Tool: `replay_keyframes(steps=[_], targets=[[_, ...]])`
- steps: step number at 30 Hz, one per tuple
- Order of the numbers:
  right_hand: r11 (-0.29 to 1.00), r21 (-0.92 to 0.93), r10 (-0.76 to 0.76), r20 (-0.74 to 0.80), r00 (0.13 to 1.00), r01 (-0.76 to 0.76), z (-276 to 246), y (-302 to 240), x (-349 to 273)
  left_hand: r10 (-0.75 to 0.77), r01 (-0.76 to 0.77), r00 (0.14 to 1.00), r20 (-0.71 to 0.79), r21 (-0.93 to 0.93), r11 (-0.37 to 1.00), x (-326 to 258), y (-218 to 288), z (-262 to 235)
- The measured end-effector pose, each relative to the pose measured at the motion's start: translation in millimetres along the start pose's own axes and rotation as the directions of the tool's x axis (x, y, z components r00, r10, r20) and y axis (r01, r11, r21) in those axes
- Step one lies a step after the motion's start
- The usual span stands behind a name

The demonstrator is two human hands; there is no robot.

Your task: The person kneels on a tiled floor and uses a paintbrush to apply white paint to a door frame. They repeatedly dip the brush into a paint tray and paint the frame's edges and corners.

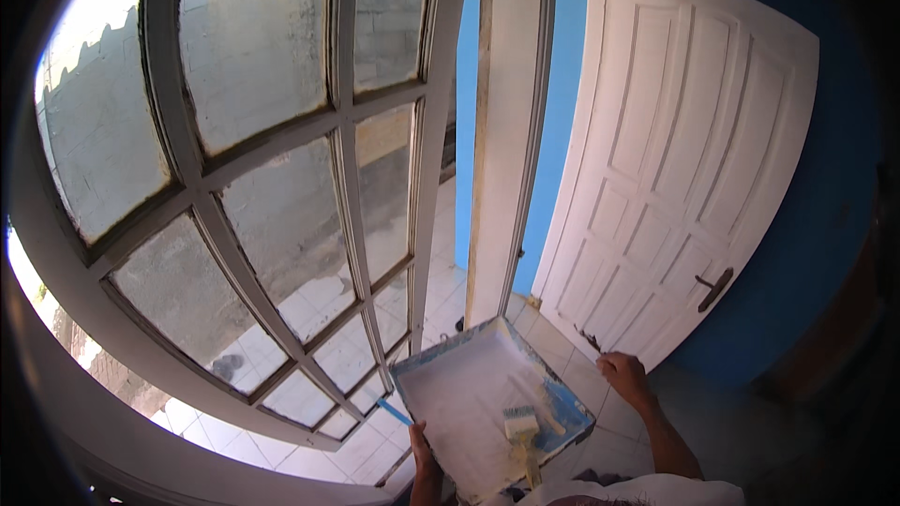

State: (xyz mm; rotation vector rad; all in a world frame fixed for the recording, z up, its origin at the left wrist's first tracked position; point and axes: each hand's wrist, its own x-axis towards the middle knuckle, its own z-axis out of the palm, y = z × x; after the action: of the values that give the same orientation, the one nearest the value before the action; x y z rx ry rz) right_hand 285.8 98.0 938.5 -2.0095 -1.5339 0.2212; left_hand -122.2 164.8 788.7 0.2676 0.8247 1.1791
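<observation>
My left hand [424, 454] is closed on the left edge of a blue paint tray [583, 426]. Pale, whitish paint covers most of the tray's inside. A flat paintbrush [522, 429] with a yellowish handle lies in it, pale paint on its bristles. Beside my left hand a thin light-blue stick [394, 410] juts out past the tray; its other end is hidden. My right hand [623, 375] is raised right of the tray with its fingers closed. Just beyond its fingertips shows a small dark thing [589, 337]; whether I hold it is unclear.
A glazed door or window frame [195, 178] with grey, dark-edged bars stands at the left. Ahead is a pale upright board [506, 131]. At the right a white panelled door [647, 131] with a dark handle [717, 289] stands against a blue wall. Light tiles [553, 337] cover the floor.
</observation>
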Motion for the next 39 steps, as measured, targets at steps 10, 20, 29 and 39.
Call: replay_keyframes(steps=[10,20,29,39], targets=[[0.607,-0.162,-0.644,0.473,0.6,0.778,-38,-156,-17,-0.09,0.079,0.993,0.082,0.136,0.988,-37,53,51],[0.448,0.062,-0.595,0.766,0.246,0.892,-2,-156,-44,-0.064,0.059,0.998,0.016,0.236,0.97,-48,60,58],[0.45,0.102,-0.757,0.571,0.318,0.887,-15,-131,-26,-0.033,0.033,0.999,-0.006,0.2,0.979,-59,25,72],[0.94,0.3,-0.299,0.491,0.818,0.164,-18,-39,72,0.011,-0.004,1.0,-0.026,0.247,0.969,-86,-20,107]])
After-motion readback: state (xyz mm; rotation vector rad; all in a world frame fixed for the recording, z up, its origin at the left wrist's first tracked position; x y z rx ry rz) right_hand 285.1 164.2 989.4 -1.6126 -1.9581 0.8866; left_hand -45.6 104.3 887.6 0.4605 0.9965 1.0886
